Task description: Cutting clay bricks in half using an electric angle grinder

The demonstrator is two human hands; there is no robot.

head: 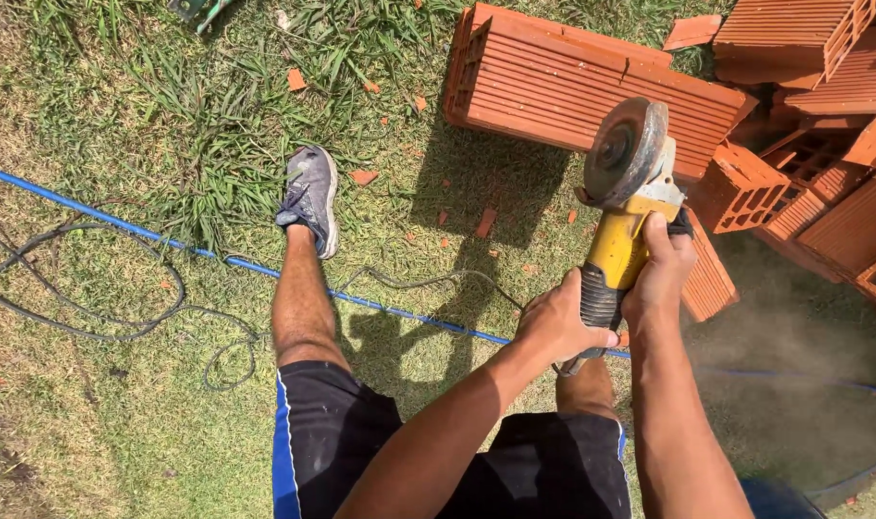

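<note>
Both hands grip a yellow angle grinder (622, 207) over a lawn (121, 413) strewn with hollow clay bricks.

The left hand (556, 322) wraps the ribbed rear grip, fingers fully closed; the right hand (661, 274) clasps the yellow body, disc raised beside a large ridged brick (572, 86), dust hanging at right.
</note>
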